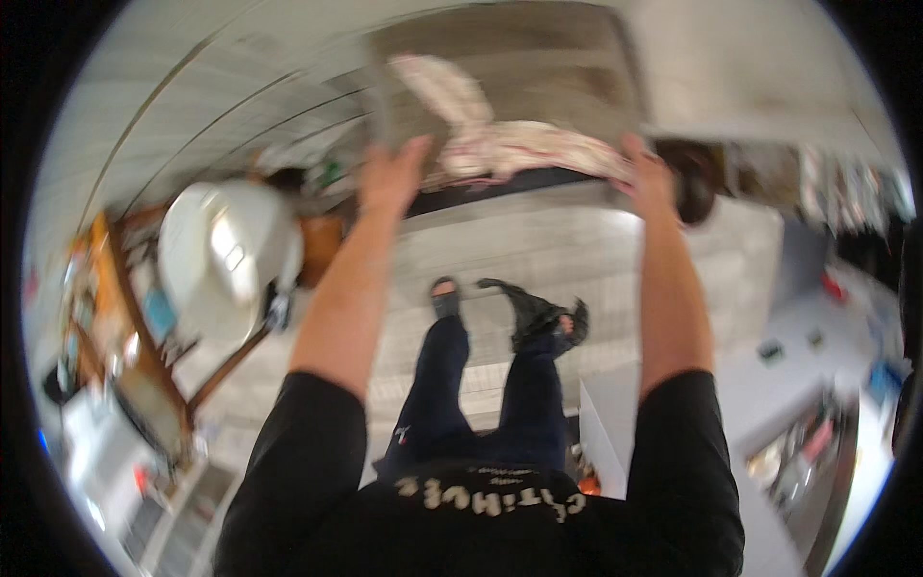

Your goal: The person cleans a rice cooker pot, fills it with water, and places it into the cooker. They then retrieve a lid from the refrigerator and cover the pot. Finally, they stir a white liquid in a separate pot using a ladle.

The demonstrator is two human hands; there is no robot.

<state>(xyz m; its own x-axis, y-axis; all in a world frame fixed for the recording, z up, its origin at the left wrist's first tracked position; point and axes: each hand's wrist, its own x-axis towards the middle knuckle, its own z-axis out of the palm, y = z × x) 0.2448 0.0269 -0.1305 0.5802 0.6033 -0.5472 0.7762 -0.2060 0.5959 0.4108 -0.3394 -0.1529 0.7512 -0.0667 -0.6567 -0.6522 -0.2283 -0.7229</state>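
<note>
Both my arms stretch forward to a grey-brown rectangular surface (538, 77) with paler side edges and a dark front edge. My left hand (392, 178) is at its near left corner, thumb and fingers smeared by motion. Across from it, my right hand (650, 175) is at the near right corner, just as blurred, beside the end of a cloth. This cream cloth (538, 147) with reddish lines lies bunched along the near part of the surface, one strip running up to the left. Whether either hand grips the edge or the cloth cannot be made out.
On the left stands a white plastic chair or tub (226, 255), near a wooden frame (135, 317). A dark round object (694, 181) sits right of my right hand. By my foot lies a dark crumpled cloth (534, 313). At right is a white panel (611, 433).
</note>
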